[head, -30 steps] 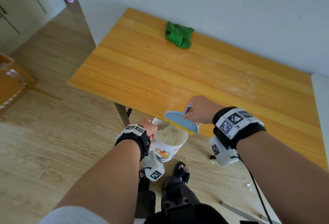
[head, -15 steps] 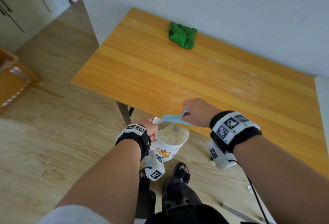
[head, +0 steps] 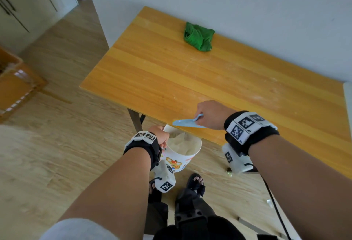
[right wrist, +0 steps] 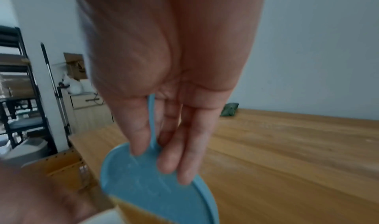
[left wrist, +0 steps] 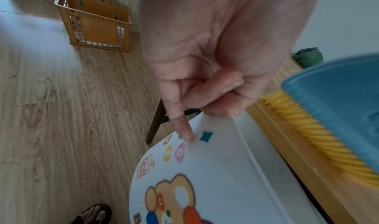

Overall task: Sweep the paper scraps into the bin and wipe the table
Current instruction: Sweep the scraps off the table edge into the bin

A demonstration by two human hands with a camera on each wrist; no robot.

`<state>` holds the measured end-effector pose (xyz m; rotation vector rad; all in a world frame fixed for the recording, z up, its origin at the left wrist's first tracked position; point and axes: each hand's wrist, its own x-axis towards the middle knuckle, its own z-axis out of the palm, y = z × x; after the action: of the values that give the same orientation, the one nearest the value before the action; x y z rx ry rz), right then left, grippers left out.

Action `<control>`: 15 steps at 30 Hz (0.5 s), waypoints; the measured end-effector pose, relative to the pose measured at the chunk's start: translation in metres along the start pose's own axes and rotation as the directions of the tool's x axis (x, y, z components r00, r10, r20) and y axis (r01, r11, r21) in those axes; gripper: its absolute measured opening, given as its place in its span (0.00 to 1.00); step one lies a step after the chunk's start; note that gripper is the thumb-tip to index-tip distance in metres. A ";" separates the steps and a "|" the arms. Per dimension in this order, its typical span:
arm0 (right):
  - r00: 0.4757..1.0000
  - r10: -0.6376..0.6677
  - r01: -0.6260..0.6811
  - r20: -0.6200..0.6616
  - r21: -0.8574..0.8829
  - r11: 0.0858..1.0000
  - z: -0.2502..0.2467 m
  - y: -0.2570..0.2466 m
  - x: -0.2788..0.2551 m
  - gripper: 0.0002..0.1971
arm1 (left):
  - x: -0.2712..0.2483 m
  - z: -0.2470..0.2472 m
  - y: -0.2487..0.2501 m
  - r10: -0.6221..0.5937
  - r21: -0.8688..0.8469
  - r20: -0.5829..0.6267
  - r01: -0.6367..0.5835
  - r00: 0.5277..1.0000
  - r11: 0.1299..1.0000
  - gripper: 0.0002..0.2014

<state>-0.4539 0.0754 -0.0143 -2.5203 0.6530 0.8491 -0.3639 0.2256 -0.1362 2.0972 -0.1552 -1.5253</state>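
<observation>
A small blue brush (head: 187, 122) with yellow bristles is held in the right hand (head: 211, 115), with the thumb and fingers pinched round its thin handle. The brush is kept at the near edge of the wooden table (head: 190, 72), just above the bin (head: 183, 154). The white bin's rim is gripped by the left hand (head: 161, 135), right below the table edge. White paper scraps (head: 183, 145) are seen inside the bin. A green cloth (head: 199, 36) is left far back on the table, near the wall

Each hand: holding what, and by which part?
Left hand grips the white bin by its rim, held below the table edge. Right hand holds the blue brush by its thin handle, fingers on its back.
</observation>
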 end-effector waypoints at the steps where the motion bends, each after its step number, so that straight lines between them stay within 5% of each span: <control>1: 1.000 0.006 -0.006 0.013 0.033 0.999 -0.006 -0.001 -0.003 0.14 | 0.000 0.001 0.001 0.005 0.017 0.007 -0.005 1.000 1.000 0.29; 11: 0.972 0.096 -0.019 -0.215 0.338 0.941 -0.007 0.007 -0.029 0.10 | -0.007 0.004 -0.001 0.030 0.084 0.009 -0.031 1.000 0.996 0.29; 15: 0.991 0.122 -0.101 -0.051 0.299 0.949 0.007 0.011 -0.038 0.08 | -0.014 0.007 -0.006 0.023 0.080 -0.008 -0.023 1.000 0.997 0.28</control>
<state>-0.4899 0.0809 0.0025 -2.2663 0.8829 0.6488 -0.3766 0.2333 -0.1289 2.1563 -0.2396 -1.5192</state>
